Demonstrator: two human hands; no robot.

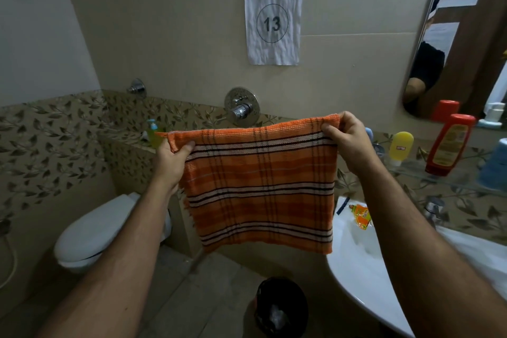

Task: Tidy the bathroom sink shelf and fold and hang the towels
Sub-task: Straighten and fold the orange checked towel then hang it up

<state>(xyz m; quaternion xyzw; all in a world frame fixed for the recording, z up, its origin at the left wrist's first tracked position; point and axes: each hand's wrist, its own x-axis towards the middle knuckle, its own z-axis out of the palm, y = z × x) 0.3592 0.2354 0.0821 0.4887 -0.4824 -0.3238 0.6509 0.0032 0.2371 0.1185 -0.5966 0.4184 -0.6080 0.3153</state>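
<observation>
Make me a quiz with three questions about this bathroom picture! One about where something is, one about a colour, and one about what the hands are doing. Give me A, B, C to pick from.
1. Where is the yellow bottle?
A. on the glass shelf above the sink
B. on the toilet lid
C. on the floor

2. What colour is the towel mostly?
A. blue
B. orange
C. green

3. How is the towel held?
A. crumpled in one hand
B. lying in the sink
C. stretched by its top corners

Answers:
1 A, it stands on the shelf beside the red bottle.
2 B, orange with dark and white stripes.
3 C, the left hand and right hand each pinch a top corner.
</observation>
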